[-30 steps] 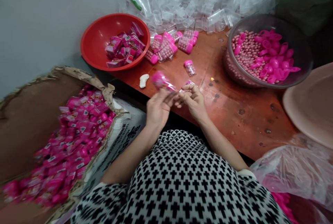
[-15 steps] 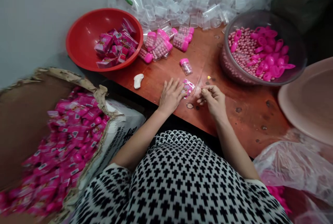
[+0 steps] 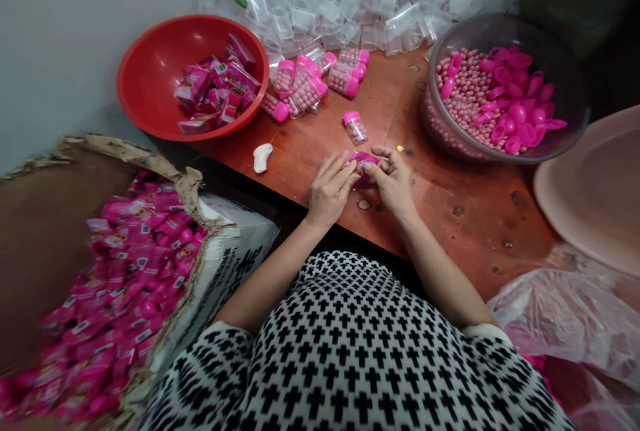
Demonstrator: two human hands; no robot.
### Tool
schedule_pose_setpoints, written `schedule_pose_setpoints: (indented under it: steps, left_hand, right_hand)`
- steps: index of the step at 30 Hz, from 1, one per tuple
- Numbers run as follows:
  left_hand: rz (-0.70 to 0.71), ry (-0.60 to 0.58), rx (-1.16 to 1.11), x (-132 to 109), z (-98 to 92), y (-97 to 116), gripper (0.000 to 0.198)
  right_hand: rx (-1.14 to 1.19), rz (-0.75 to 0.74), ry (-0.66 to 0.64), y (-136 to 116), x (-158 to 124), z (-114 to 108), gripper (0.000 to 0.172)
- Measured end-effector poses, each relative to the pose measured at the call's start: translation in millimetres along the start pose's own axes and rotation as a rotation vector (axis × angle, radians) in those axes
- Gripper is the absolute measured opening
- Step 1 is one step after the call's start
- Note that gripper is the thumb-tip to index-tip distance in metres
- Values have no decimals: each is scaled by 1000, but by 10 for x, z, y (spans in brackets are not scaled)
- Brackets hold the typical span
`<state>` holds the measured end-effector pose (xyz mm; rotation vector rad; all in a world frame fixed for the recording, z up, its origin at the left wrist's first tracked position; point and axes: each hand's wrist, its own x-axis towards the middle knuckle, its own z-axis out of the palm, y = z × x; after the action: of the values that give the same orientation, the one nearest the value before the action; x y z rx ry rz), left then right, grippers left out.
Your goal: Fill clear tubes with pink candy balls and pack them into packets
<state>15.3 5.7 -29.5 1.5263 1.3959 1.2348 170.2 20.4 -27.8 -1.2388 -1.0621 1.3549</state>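
Observation:
A small pink printed label (image 3: 365, 160) is between my two hands near the table's front edge. My left hand (image 3: 329, 189) has its fingertips and thumb on the label's left side. My right hand (image 3: 397, 183) pinches its right side between thumb and fingers; the fingertips are partly blurred. Just beyond the label, a small clear jar with a pink lid (image 3: 355, 128) lies tilted, filled with pink beads. Farther back, several similar filled jars (image 3: 306, 86) lie in a cluster.
A red bowl (image 3: 137, 77) holds bundles of pink printed labels. The dark see-through bowl (image 3: 565, 104) contains pink beads and pink plastic spoons. Clear empty jars (image 3: 350, 11) are heaped at the back. An open carton (image 3: 235, 251) of pink packs stands left; a white lump (image 3: 262, 157) lies nearby.
My right hand has moved left and taken hold of the label, which is raised and bent. My left fingers, flat before, now curl at its left side. The view has shifted slightly.

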Motion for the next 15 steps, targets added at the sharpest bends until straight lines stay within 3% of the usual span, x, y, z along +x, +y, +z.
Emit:
schedule_pose_setpoints:
  steps: [3, 6, 8, 10, 12, 15]
  left_hand:
    - [-307, 35, -387, -26, -69, 125, 40]
    - [-586, -161, -672, -20, -155, 160, 37]
    - [-693, -254, -749, -15, -197, 151, 38]
    - [-739, -229, -772, -18, -222, 131, 39]
    - [-749, -158, -779, -26, -234, 111, 40]
    - [-764, -45, -786, -32, -243, 101, 38]
  right_hand:
    - [36, -13, -5, -115, 16, 30, 44]
    - [8, 63, -191, -217, 46, 12, 48]
    - [-65, 93, -309, -271, 105, -13, 48]
    - [-205, 63, -367, -336, 204, -29, 42]
    - [-459, -38, -299, -429, 333, -13, 31]
    - [-980, -185, -66, -583, 539, 99, 29]
